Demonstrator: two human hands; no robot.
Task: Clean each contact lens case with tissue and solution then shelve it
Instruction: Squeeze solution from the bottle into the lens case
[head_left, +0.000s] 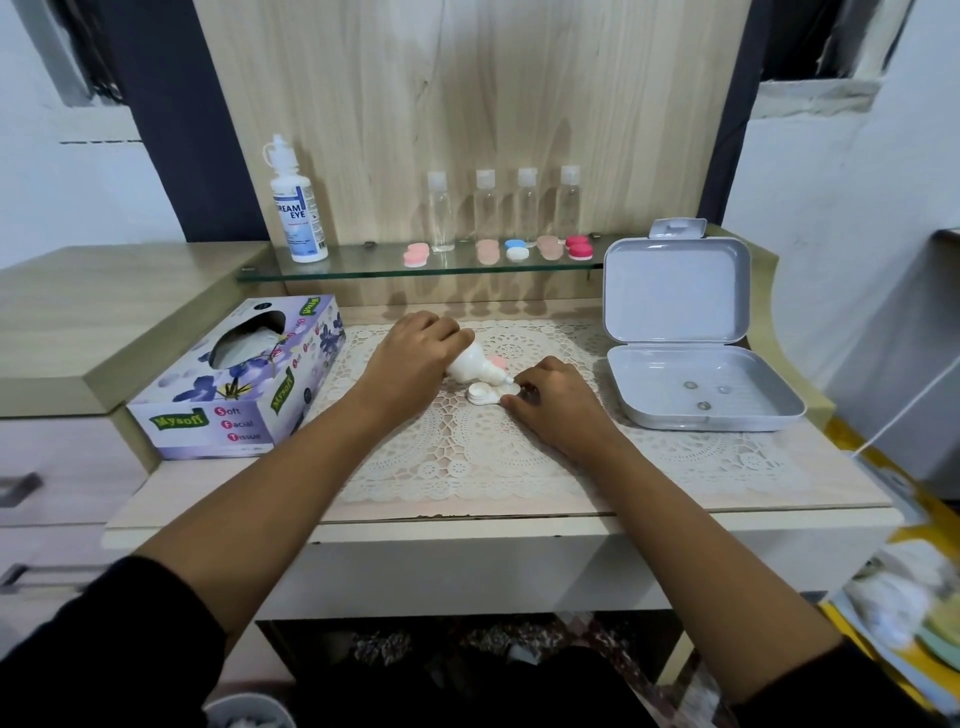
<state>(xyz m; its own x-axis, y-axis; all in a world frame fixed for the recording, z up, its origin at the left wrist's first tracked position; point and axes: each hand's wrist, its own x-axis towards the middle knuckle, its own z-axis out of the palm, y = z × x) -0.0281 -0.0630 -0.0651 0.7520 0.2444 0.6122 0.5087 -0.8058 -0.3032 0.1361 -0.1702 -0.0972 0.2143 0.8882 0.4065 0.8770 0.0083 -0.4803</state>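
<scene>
Two hands | left hand (410, 358) grip wraps tilted white bottle (474, 366) | right hand (556, 402) grip holds white lens case (480, 393)

Lace mat (467, 457) on matt wood desk (249, 499); glossy glass shelf (363, 267).

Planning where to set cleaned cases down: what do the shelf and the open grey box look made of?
The shelf looks like clear glass: greenish edge, see-through top with reflections. The open grey box seems matte moulded plastic: rounded corners, hinged lid, ribbed floor.
</scene>
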